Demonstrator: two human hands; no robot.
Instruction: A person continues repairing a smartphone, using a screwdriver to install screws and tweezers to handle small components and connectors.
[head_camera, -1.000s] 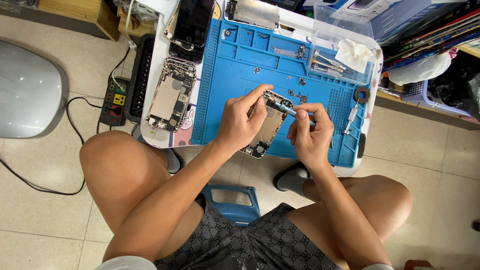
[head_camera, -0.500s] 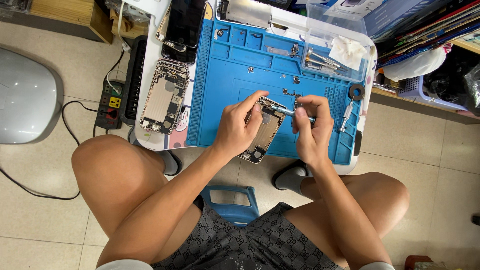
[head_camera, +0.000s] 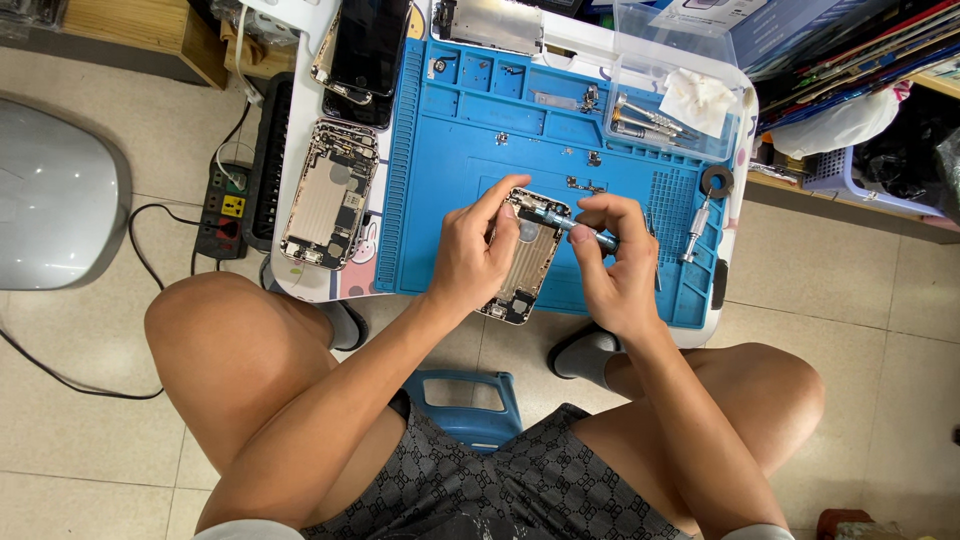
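- Between the two hands, an opened phone housing (head_camera: 524, 262) lies on the blue work mat (head_camera: 450, 180), with its lower end reaching past the near edge of the mat.
- The left hand (head_camera: 470, 255) is curled around the left side of the housing; the thumb and index finger are stretched to its upper end, and the other fingers are bent.
- The right hand (head_camera: 618, 270) is closed on a thin screwdriver (head_camera: 578, 230), which is pinched between thumb and fingers; its tip rests at the upper right corner of the housing.
- Left of the left hand, a second opened phone body (head_camera: 328, 195) lies on the white table (head_camera: 300, 285).
- Right of the right hand, another metal tool (head_camera: 696, 228) lies on the mat.
- Above the right hand, a clear plastic box (head_camera: 665, 100) holds several tools and a white cloth.
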